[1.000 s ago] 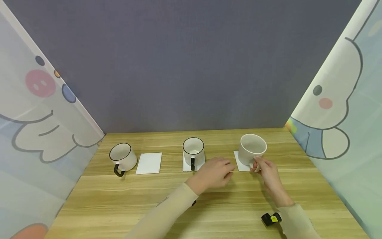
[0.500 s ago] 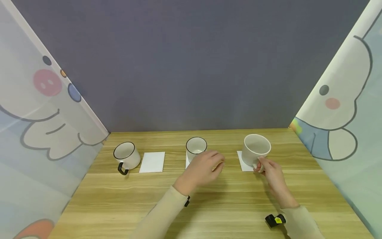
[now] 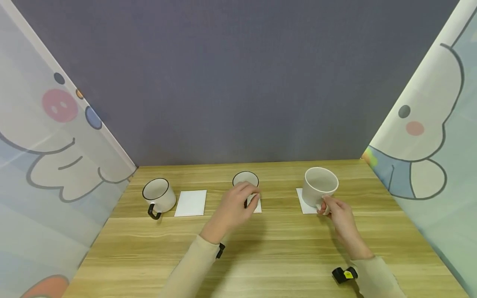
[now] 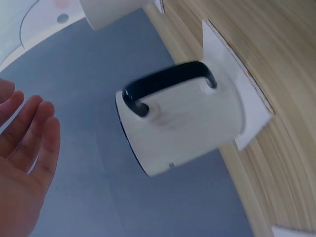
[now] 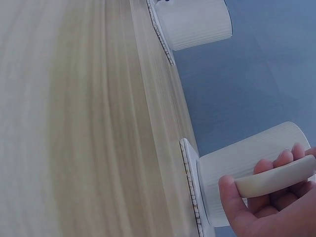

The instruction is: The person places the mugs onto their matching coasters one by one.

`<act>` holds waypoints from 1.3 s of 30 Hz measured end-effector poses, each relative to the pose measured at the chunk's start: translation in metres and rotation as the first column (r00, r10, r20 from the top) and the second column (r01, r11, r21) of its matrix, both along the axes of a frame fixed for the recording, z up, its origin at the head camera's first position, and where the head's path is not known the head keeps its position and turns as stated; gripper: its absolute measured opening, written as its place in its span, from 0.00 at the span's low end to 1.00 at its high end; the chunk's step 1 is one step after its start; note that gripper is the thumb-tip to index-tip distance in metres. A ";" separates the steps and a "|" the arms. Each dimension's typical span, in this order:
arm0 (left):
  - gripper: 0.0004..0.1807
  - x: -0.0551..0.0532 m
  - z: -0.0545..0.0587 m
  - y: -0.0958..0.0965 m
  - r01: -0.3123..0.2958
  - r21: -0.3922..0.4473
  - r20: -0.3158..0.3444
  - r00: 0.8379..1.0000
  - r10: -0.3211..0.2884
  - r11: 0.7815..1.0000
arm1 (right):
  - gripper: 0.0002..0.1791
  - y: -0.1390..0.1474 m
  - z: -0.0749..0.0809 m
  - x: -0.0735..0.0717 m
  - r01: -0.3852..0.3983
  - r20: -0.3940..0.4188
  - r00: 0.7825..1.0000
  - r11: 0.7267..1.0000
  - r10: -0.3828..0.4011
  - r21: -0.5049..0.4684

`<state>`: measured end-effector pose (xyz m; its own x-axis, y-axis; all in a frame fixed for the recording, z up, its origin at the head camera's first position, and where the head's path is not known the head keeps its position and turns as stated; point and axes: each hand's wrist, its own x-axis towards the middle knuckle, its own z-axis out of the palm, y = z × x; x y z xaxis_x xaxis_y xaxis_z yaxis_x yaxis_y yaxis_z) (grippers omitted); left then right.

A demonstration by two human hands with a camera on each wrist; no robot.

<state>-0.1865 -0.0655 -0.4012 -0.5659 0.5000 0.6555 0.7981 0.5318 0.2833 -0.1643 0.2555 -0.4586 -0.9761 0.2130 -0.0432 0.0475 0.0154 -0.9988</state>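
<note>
At the right, a plain white mug stands upright on a square white coaster. My right hand grips its handle, thumb and fingers around it. In the middle, a white mug with a dark rim and black handle stands on another coaster. My left hand hovers in front of that mug and partly hides it in the head view. The left wrist view shows its fingers loosely bent, apart from the mug and holding nothing.
A second black-handled mug stands on the wooden table at the left, beside a bare white coaster. A grey panel rises behind the table. Printed curtains flank both sides. A black wrist device shows by the right sleeve.
My left hand has moved left, away from the right-hand mug, to the front of the middle mug. The right hand keeps its grip on the white mug's handle. The head view has shifted slightly.
</note>
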 end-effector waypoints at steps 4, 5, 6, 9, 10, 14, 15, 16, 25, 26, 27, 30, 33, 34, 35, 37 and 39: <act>0.03 -0.001 -0.002 -0.012 -0.041 0.055 0.021 0.999 0.040 0.998 | 0.24 0.000 0.000 0.000 0.000 -0.003 1.000 1.000 0.000 -0.003; 0.03 -0.001 -0.003 -0.016 -0.055 0.068 0.028 0.998 0.054 0.996 | 0.24 0.000 0.000 0.000 0.000 -0.005 1.000 1.000 0.000 -0.003; 0.03 -0.001 -0.004 -0.019 -0.066 0.089 0.029 0.998 0.064 0.994 | 0.24 0.000 0.000 0.001 0.000 -0.006 1.000 1.000 0.000 -0.003; 0.03 -0.002 -0.005 -0.029 -0.098 0.133 0.035 0.995 0.094 0.986 | 0.25 0.000 0.000 0.002 0.003 -0.007 1.000 1.000 -0.003 0.003; 0.03 -0.002 -0.006 -0.033 -0.104 0.146 0.031 0.994 0.101 0.984 | 0.25 0.000 0.000 0.002 0.004 -0.009 1.000 1.000 -0.004 0.007; 0.02 -0.006 -0.008 -0.049 -0.114 0.205 0.004 0.993 0.115 0.972 | 0.25 0.000 0.000 0.003 0.003 -0.013 1.000 1.000 -0.003 0.013; 0.02 -0.007 -0.008 -0.053 -0.115 0.218 -0.002 0.993 0.118 0.969 | 0.25 0.000 0.000 0.003 0.003 -0.014 1.000 1.000 -0.002 0.010; 0.02 -0.007 -0.008 -0.057 -0.113 0.232 -0.008 0.993 0.118 0.966 | 0.25 0.000 0.000 0.003 0.001 -0.015 1.000 1.000 -0.001 0.011; 0.04 -0.012 -0.003 -0.091 -0.150 0.322 0.001 0.987 0.159 0.935 | 0.25 -0.001 0.000 0.002 0.011 -0.007 1.000 1.000 -0.011 0.014; 0.04 -0.012 -0.002 -0.094 -0.157 0.332 0.000 0.986 0.167 0.930 | 0.25 -0.001 0.000 0.002 0.013 -0.006 1.000 1.000 -0.013 0.010; 0.04 -0.011 -0.001 -0.098 -0.164 0.340 -0.001 0.985 0.175 0.926 | 0.24 -0.001 -0.001 0.002 0.015 -0.005 1.000 1.000 -0.015 0.007; 0.04 -0.011 0.002 -0.107 -0.182 0.359 -0.015 0.979 0.201 0.915 | 0.24 -0.001 -0.001 0.002 0.014 -0.007 1.000 1.000 -0.013 0.020; 0.04 -0.010 0.004 -0.117 -0.207 0.375 -0.017 0.973 0.230 0.904 | 0.24 -0.001 -0.002 0.002 0.011 -0.005 1.000 1.000 -0.010 0.029; 0.03 -0.010 0.004 -0.121 -0.212 0.377 -0.017 0.972 0.236 0.902 | 0.24 -0.001 -0.002 0.002 0.011 -0.005 1.000 1.000 -0.011 0.028; 0.03 -0.010 0.004 -0.124 -0.216 0.379 -0.012 0.971 0.239 0.900 | 0.25 -0.001 -0.001 0.002 0.010 -0.003 1.000 1.000 -0.010 0.027; 0.05 -0.010 0.004 -0.131 -0.230 0.381 -0.002 0.968 0.249 0.896 | 0.25 -0.001 -0.001 0.002 0.008 -0.003 1.000 1.000 -0.008 0.030; 0.07 -0.010 0.003 -0.137 -0.244 0.381 0.011 0.966 0.260 0.892 | 0.25 -0.001 0.000 0.002 0.007 -0.005 1.000 1.000 -0.007 0.028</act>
<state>-0.1960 -0.2027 -0.3984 -0.6101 0.0558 0.7904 0.6659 0.5767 0.4733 -0.1622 0.2542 -0.4589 -0.9748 0.2205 -0.0327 0.0432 0.0426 -0.9982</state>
